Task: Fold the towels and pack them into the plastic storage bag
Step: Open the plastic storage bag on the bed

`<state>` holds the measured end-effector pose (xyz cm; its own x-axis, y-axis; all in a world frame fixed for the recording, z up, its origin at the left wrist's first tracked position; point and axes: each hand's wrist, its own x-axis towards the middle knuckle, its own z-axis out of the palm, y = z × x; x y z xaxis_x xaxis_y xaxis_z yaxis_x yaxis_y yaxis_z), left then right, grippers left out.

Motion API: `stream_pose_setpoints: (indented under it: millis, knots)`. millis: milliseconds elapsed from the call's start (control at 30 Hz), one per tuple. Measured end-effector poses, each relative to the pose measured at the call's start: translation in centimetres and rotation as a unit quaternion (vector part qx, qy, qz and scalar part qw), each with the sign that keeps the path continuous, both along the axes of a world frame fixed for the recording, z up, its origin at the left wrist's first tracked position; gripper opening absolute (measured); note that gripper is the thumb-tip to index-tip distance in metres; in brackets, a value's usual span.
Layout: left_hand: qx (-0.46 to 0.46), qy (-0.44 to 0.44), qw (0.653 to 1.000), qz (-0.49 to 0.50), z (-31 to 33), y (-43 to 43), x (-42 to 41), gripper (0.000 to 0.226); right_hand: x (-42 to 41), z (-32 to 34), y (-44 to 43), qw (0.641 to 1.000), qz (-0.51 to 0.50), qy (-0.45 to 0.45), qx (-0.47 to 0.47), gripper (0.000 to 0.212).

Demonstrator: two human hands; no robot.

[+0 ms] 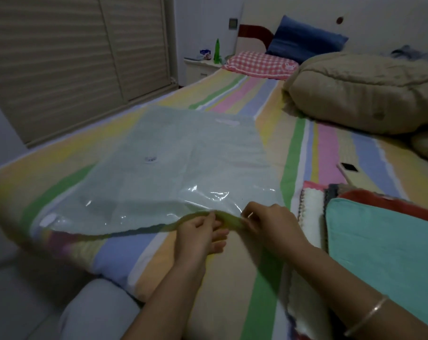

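Note:
A large clear plastic storage bag (pixel 173 163) lies flat on the striped bed, its yellow-green zip strip (pixel 144 228) along the near edge. My left hand (pixel 200 235) and my right hand (pixel 269 225) both pinch that strip near its right end, a short gap between them. A stack of folded towels (pixel 384 244) sits to the right of my right arm, with a teal one on top and red, white and dark ones under it. The bag looks flat, with a round valve (pixel 150 159) on its top side.
A rolled beige quilt (pixel 369 94) fills the far right of the bed. A phone (pixel 349 168) lies beyond the towel stack. Pillows (pixel 259 65) and a nightstand (pixel 203 67) with a green bottle stand at the head end. A wardrobe (pixel 73 57) runs along the left.

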<state>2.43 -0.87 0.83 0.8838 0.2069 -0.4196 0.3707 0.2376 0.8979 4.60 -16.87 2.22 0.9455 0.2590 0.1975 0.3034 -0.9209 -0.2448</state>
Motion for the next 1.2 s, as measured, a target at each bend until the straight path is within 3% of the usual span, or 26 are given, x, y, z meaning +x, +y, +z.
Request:
stream_pose_setpoints:
  millis: [333, 533, 1200]
  knots:
    - [0.000, -0.018, 0.999, -0.050, -2.2, 1.8, -3.3, 0.025, -0.7, -1.0, 2.7, 0.975, 0.051, 0.148, 0.155, 0.024]
    - [0.006, -0.062, 0.997, -0.050, -2.9, 1.5, -3.8, 0.020, -1.0, -1.3, 1.5, 0.949, 0.074, 0.176, 0.252, 0.011]
    - [0.020, -0.107, 0.994, -0.033, -4.0, 1.4, -3.7, 0.010, -1.3, -1.1, 1.5, 0.943, 0.073, 0.194, 0.262, 0.012]
